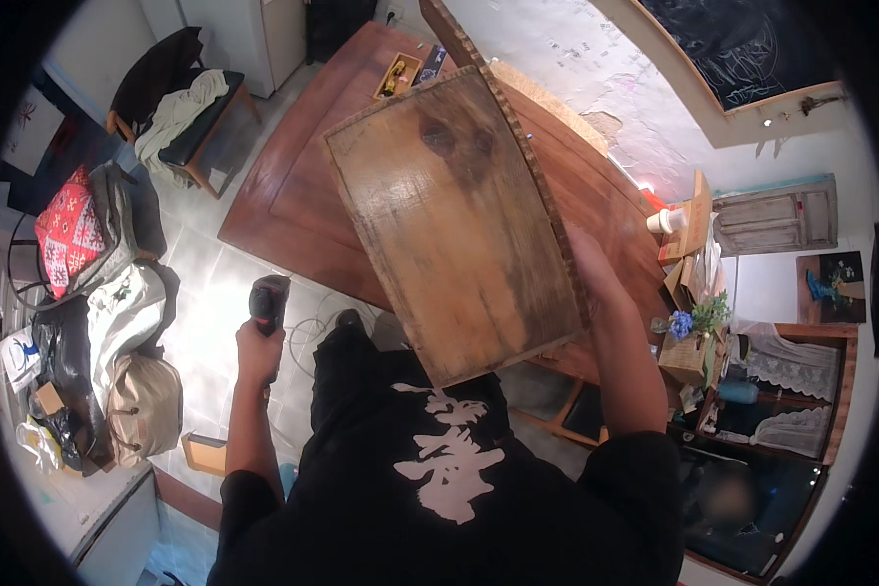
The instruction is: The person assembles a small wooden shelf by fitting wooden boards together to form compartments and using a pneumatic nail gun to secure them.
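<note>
Work looks partway along: the wooden panel (449,234) is raised at a tilt above the table (288,186), and the power tool (268,298) is well apart from it, so any tool work at this angle seems not yet under way; what is already fastened or loosened, I cannot tell. The left hand (260,354) has its grip clamped around the tool's handle; the right hand (584,262) is at the panel's right edge, fingers hidden, so I cannot tell how its grip closes. The panel blocks much of the table; a small tray (413,70) lies beyond, a paper cup (666,221) stands rightward, and a looped cable (296,330) lies near the shoe (350,319).
</note>
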`<action>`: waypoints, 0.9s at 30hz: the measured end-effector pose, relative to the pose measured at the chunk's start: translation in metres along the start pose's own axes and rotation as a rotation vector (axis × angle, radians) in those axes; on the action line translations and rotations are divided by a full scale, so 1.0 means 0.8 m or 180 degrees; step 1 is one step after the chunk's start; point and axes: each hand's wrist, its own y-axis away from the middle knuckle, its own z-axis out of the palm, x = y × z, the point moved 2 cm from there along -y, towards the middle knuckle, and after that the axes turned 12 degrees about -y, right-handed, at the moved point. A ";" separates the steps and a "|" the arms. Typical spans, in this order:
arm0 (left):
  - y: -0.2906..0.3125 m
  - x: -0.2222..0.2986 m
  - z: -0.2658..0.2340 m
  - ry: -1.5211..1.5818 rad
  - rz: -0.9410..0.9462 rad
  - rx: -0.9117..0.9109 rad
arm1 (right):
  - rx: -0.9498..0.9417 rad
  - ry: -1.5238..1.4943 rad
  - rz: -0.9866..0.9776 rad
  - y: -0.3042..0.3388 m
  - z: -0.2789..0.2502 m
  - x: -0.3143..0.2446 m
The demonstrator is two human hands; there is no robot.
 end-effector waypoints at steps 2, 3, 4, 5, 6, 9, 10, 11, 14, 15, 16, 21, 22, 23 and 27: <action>0.003 0.002 -0.003 0.0024 -0.0005 0.0019 | 0.0070 0.0073 -0.0008 0.014 0.009 -0.005; 0.004 -0.001 -0.003 0.0031 0.0020 0.0054 | 0.0112 0.0156 -0.0011 0.022 0.017 -0.009; 0.003 -0.005 -0.003 0.0038 0.0044 0.0089 | 0.0153 0.0238 -0.0015 0.026 0.019 -0.011; 0.002 -0.005 0.000 0.0005 0.0113 0.0098 | 0.0128 0.0167 -0.0041 0.024 0.015 -0.009; 0.002 -0.005 0.001 -0.0027 0.0113 0.0089 | 0.0102 0.0097 -0.0067 0.019 0.009 -0.006; 0.002 -0.006 0.002 -0.0077 0.0130 0.0084 | 0.0157 0.0026 -0.0116 0.024 0.012 -0.007; 0.002 -0.006 0.000 -0.0110 0.0146 0.0097 | 0.0198 0.0026 -0.0126 0.025 0.015 -0.009; 0.005 -0.002 -0.001 -0.0133 0.0166 0.0098 | 0.0200 0.0040 -0.0158 0.026 0.013 -0.008; 0.005 0.000 0.002 -0.0120 0.0187 0.0113 | 0.0161 0.0039 -0.0231 0.021 0.004 -0.004; 0.004 0.001 0.003 -0.0101 0.0187 0.0119 | 0.0119 0.0010 -0.0242 0.017 -0.001 -0.002; 0.004 0.004 0.004 -0.0118 0.0241 0.0132 | 0.0079 -0.0016 -0.0254 0.015 -0.005 0.000; 0.003 0.027 0.008 -0.0383 0.0415 0.0165 | 0.0149 0.0051 -0.0272 0.000 -0.021 0.010; 0.001 0.033 0.014 -0.0502 0.0469 0.0221 | 0.0156 0.0105 -0.0275 -0.006 -0.027 0.014; -0.002 0.035 0.020 -0.0636 0.0502 0.0288 | 0.0267 0.0448 -0.0431 -0.014 -0.031 0.019; -0.032 0.041 0.055 -0.1110 0.0597 0.0370 | 0.0655 0.1707 -0.0943 -0.033 -0.029 0.048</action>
